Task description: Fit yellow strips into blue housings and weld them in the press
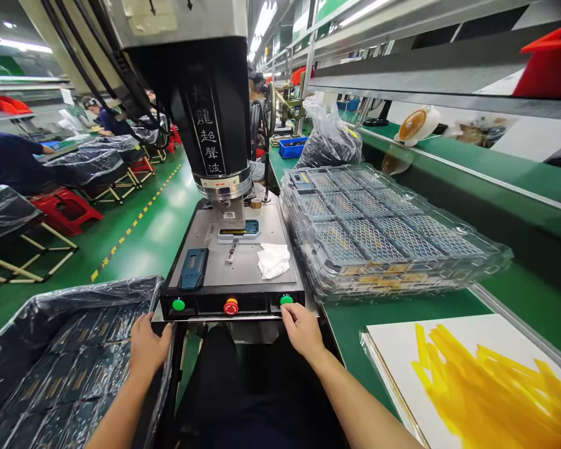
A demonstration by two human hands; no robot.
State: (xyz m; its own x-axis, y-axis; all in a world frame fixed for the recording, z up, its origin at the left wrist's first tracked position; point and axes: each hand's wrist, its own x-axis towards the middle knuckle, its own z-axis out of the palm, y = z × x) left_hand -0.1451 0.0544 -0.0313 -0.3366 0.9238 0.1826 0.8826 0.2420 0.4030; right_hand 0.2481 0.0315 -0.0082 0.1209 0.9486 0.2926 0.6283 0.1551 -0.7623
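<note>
My left hand [149, 346] is at the front left corner of a press's base, beside a lined bin. Its thumb stands apart from the other fingers, and I see nothing in it. My right hand [303, 328] touches the right green button [287, 300] on the front panel, its fingers curled in. A left green button [178, 305] and a red stop button [230, 306] share that panel. Under the black press head [210, 118], a blue part sits in a light fixture [238, 232]. A dark blue case [194, 269] lies on the metal plate, left of a crumpled white cloth [273, 260].
Stacked clear trays [355, 231] of blue parts stand right of the press. Nearer lies a white board with yellow strips [486, 380]. The plastic-lined bin [42, 305] at lower left holds rows of dark parts. Workers sit across the aisle, left.
</note>
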